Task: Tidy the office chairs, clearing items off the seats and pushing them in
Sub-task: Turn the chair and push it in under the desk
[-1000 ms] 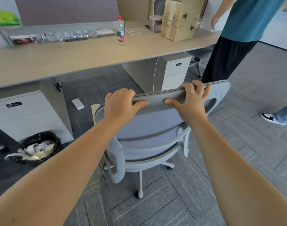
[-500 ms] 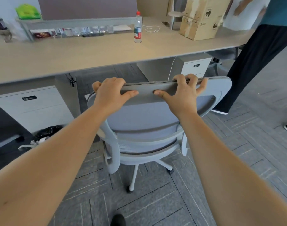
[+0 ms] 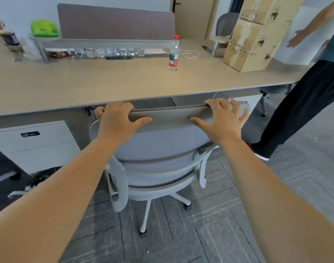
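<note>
A grey office chair (image 3: 158, 147) stands in front of me, its backrest top close to the front edge of a long beige desk (image 3: 105, 86). My left hand (image 3: 116, 122) grips the left part of the backrest's top edge, fingers curled over it. My right hand (image 3: 221, 120) rests on the right part of that edge with fingers spread and only loosely bent over it. The seat is mostly hidden by the backrest and nothing shows on it.
A water bottle (image 3: 173, 54), cardboard boxes (image 3: 253, 37) and a shelf of small items (image 3: 97, 52) sit on the desk. White drawer units (image 3: 33, 145) and a bin (image 3: 42, 177) are under it at left. A person's legs (image 3: 295, 111) stand close on the right.
The chair has rolled forward toward the desk with both my hands on its backrest. My right hand's fingers have spread. The person at right has shifted further right.
</note>
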Tool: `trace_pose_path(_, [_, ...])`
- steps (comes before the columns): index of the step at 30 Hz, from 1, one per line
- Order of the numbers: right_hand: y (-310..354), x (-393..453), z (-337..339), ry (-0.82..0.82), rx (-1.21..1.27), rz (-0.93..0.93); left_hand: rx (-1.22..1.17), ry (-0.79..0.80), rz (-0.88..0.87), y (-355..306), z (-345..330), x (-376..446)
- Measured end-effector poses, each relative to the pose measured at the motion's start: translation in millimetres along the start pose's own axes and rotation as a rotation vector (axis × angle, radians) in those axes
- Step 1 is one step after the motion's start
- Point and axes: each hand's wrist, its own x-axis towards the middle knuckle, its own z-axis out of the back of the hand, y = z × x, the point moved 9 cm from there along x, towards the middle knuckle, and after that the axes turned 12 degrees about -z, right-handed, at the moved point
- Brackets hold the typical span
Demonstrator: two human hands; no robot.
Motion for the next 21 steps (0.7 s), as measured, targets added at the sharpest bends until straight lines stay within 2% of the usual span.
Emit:
trace_pose_path(6, [43, 71, -23, 0.122, 0.014, 0.086, 0.041, 0.152, 0.236, 33, -32, 38])
trace_pose_path(10, [65, 110, -36, 0.114, -0.019, 0.194, -0.003, 0.099, 0.255, 58, -33, 65])
trace_pose_path(15, [95, 140, -51, 0.049, 0.087, 0.311, -0.020, 0.016, 0.256, 95, -32, 90])
trace_pose_path(21, [118, 177, -67, 0.048, 0.126, 0.391, 0.027, -0.006, 0.306, 109, -36, 116])
